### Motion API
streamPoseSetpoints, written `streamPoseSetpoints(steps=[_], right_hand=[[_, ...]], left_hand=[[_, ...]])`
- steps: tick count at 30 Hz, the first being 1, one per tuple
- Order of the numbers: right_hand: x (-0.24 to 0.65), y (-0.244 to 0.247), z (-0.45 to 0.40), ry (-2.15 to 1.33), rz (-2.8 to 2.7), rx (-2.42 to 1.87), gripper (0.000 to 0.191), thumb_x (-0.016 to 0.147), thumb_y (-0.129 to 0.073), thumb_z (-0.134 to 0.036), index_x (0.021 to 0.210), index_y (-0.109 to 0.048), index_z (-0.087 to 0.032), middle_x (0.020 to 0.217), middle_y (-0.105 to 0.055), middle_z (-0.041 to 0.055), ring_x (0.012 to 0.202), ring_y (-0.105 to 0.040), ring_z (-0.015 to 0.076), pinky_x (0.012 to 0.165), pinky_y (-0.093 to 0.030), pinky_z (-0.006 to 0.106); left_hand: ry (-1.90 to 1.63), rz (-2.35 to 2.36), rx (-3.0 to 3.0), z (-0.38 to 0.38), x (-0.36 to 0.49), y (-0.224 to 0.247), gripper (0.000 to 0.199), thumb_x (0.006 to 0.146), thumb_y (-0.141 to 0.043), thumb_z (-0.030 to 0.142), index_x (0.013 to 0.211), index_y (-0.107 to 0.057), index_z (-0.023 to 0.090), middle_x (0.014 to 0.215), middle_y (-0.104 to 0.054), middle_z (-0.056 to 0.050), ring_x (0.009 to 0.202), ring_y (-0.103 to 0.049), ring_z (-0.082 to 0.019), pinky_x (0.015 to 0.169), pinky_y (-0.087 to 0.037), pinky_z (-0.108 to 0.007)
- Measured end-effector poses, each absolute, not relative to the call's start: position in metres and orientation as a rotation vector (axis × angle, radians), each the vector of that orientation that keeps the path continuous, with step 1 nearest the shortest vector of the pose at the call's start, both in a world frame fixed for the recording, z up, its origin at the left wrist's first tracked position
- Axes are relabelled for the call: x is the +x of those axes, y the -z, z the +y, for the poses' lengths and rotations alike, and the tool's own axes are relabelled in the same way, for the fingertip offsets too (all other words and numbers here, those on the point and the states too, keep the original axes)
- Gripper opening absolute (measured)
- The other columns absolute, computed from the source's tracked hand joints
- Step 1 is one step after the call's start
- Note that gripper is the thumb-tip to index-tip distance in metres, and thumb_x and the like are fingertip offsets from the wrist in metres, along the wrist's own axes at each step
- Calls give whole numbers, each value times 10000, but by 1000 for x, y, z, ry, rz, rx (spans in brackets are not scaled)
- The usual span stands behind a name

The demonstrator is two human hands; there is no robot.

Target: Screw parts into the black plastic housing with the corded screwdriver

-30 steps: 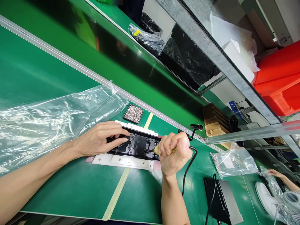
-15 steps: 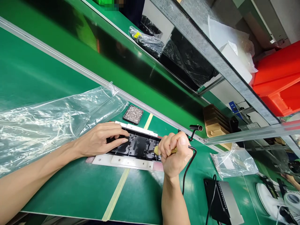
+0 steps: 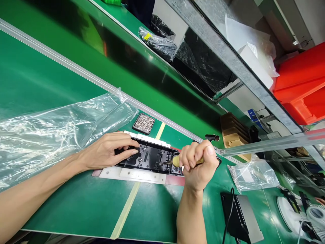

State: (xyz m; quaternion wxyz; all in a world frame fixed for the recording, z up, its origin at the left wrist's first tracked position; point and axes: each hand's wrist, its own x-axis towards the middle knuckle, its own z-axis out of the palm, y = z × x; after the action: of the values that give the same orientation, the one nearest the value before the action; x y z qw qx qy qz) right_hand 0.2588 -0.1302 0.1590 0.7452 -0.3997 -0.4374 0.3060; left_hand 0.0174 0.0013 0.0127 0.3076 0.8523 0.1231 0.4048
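A long black plastic housing (image 3: 149, 157), with small posts and ribs inside, lies in a white fixture (image 3: 142, 175) on the green bench. My left hand (image 3: 113, 149) is curled over its left end, fingers bent and thumb resting inside, holding it; anything under the fingers is hidden. My right hand (image 3: 199, 162) is closed in a fist round the yellowish handle of a corded tool that looks like a soldering iron (image 3: 175, 161). Its thin metal tip points left, over the right part of the housing. I cannot tell whether it touches.
A small black tray (image 3: 144, 123) of tiny metal parts sits beyond the fixture. Clear plastic sheeting (image 3: 63, 130) covers the left side. At right are a metal tube stand (image 3: 212, 137), a plastic bag (image 3: 255, 174), and a black box with a cable (image 3: 235, 213).
My right hand has moved to the right with the iron, and its tip has shifted along the housing. My left hand and the housing have stayed put.
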Motion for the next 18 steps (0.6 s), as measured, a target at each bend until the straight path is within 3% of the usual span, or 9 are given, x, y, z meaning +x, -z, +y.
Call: streamPoseSetpoints(steps=[11, 18], right_hand=[[275, -167, -103, -398, -777, -1010, 604, 1138, -694, -579, 675, -469, -264, 497, -351, -118, 353, -264, 70, 336, -334, 198], [264, -157, -97, -450, -810, -997, 622, 1147, -694, -599, 670, -473, -265, 488, -355, -115, 353, -263, 69, 341, -320, 210]], left_hand=[[-1071, 343, 2248, 1, 16, -11, 146, 1185, -757, 279, 1290, -850, 240, 812, -709, 18, 721, -673, -172, 798, -561, -354], [-1060, 327, 2264, 1, 16, -11, 164, 1199, -748, 275, 1334, -832, 235, 832, -701, 19, 736, -666, -168, 807, -556, -359]])
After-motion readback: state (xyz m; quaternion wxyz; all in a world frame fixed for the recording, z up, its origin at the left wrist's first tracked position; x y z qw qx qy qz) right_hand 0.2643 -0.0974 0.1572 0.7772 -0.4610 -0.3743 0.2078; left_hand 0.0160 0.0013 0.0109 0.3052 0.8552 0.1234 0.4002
